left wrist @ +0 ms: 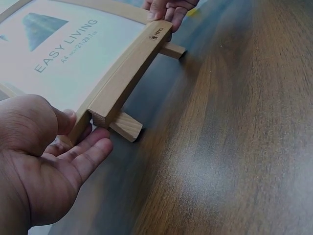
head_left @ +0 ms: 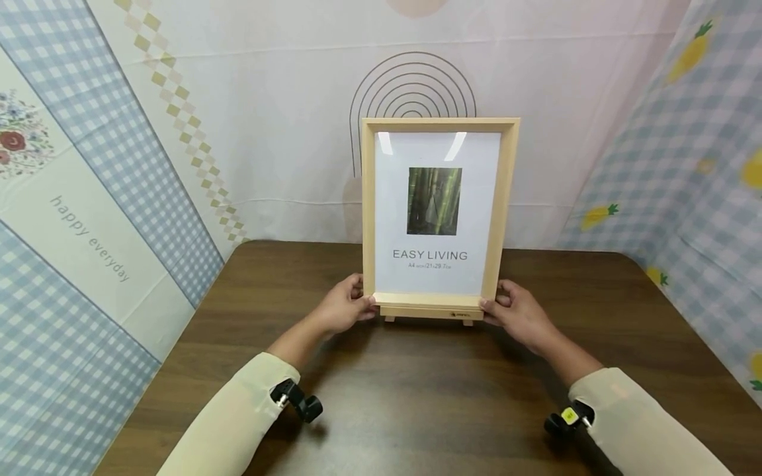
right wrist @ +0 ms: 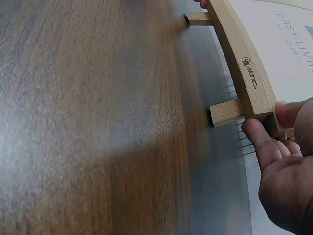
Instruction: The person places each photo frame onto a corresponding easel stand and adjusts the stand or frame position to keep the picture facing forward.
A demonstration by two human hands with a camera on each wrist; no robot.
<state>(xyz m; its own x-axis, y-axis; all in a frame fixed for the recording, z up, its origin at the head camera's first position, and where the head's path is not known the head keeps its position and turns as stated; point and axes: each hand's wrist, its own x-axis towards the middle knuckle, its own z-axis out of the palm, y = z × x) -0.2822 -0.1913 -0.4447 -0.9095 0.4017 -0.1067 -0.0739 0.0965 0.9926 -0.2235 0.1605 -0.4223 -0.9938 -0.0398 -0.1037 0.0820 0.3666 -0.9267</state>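
Observation:
A light wooden picture frame (head_left: 500, 211) stands nearly upright on the ledge of a small wooden easel (head_left: 431, 312). Inside it shows a white sheet with a bamboo picture and the words EASY LIVING. At the lower left corner my left hand (head_left: 344, 304) grips the frame, thumb on the front, fingers beneath and behind. My right hand (head_left: 519, 314) holds the lower right corner the same way. In the right wrist view, one fingertip touches the end of the easel ledge (right wrist: 247, 73). Two easel feet (left wrist: 128, 126) stick out below the ledge; the rest of the easel is hidden behind the frame.
The easel stands toward the back of a dark brown wooden table (head_left: 417, 396). Close behind hangs a white cloth (head_left: 286, 132) with printed arches. Blue checked cloths line the left side (head_left: 77, 165) and right side (head_left: 702, 218).

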